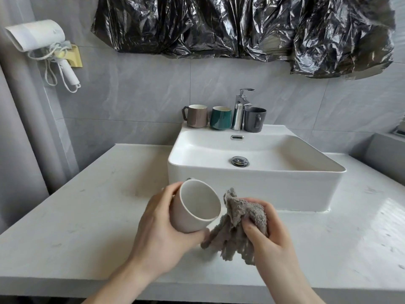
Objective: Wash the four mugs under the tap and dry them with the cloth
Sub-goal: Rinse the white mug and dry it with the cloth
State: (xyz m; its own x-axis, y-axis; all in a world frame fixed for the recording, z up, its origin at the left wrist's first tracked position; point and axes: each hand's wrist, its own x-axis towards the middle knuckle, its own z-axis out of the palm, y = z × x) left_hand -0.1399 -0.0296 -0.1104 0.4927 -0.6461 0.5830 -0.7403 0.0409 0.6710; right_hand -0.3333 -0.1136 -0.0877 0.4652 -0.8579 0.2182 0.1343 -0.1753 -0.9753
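My left hand (pixel 157 233) grips a white mug (pixel 194 207) above the counter in front of the sink, its mouth tilted up toward me and to the right. My right hand (pixel 269 233) holds a bunched grey cloth (pixel 236 224) just to the right of the mug's rim. Three more mugs stand on the sink's back ledge: a brown mug (pixel 197 116), a green mug (pixel 221 118) and a dark grey mug (pixel 254 119). The chrome tap (pixel 240 110) rises between the green and dark grey mugs; no water is running.
The white basin (pixel 252 178) sits on a pale stone counter (pixel 76 227). A white hair dryer (pixel 43 44) hangs on the left wall. Black plastic sheeting (pixel 241 25) covers the wall above the sink. A grey ledge (pixel 385 150) lies at the right.
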